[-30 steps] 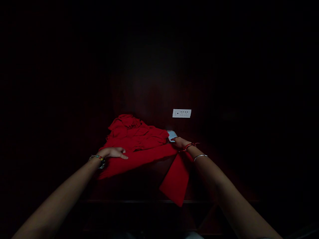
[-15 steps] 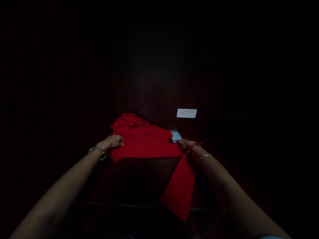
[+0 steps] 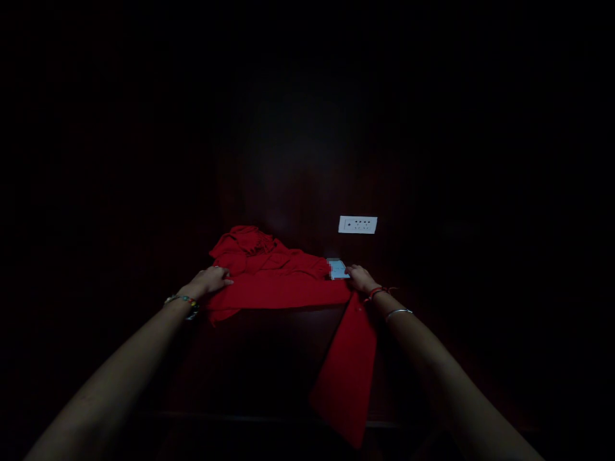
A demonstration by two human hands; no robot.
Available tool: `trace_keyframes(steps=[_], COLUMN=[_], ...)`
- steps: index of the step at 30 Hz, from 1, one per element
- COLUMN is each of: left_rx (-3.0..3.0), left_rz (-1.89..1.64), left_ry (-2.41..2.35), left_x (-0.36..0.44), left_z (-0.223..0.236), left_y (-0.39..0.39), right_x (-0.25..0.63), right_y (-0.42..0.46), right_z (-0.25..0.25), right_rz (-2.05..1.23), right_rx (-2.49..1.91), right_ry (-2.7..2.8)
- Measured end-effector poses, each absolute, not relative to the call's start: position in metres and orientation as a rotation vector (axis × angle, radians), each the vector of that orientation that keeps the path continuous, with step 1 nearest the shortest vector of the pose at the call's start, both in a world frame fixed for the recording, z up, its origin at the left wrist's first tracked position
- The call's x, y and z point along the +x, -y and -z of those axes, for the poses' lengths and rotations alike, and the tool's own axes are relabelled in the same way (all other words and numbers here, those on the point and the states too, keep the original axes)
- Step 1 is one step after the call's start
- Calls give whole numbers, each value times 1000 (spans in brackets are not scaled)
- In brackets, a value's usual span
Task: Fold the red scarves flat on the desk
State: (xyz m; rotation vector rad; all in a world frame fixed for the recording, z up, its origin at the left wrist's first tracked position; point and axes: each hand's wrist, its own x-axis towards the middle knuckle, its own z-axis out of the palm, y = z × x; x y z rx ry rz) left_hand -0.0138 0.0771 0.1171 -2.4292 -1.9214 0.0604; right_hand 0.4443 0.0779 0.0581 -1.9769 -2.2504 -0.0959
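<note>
A scarf [image 3: 269, 261] is lying on a dark surface [image 3: 269, 358], its band [image 3: 288, 293] running crosswise between left hand [image 3: 211, 280] and right hand [image 3: 362, 279], the right by its bend. Both are resting part-curled; any grip isn't showing.

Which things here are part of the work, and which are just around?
In the work:
- red cloth
- left hand, at the cloth's left end
- right hand, at its fold

Just around, apparently:
- phone, by the right fingertips
- wall socket
</note>
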Motion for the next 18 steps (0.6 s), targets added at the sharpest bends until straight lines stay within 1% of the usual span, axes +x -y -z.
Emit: trace_keyframes(steps=[4, 10, 12, 15, 18], left_rx=[-2583, -2761, -2834, -2793, -2739], left_rz=[-90, 134, 133, 117, 199], left_ry=[1928, 2031, 2002, 1901, 1716], left_x=[-22, -26, -21, -6, 24], left_z=[-113, -131, -136, -139, -137], left_y=[-72, -63, -56, -40, -16], right_x=[438, 443, 439, 429, 420], right_y=[-57, -5, 10, 20, 16], right_z=[-48, -28, -19, -9, -6], right_rz=[124, 47, -39, -219, -292], right_rx=[-2021, -2163, -2205, -2283, -2325], right_ry=[2119, 1947, 1947, 1971, 1945])
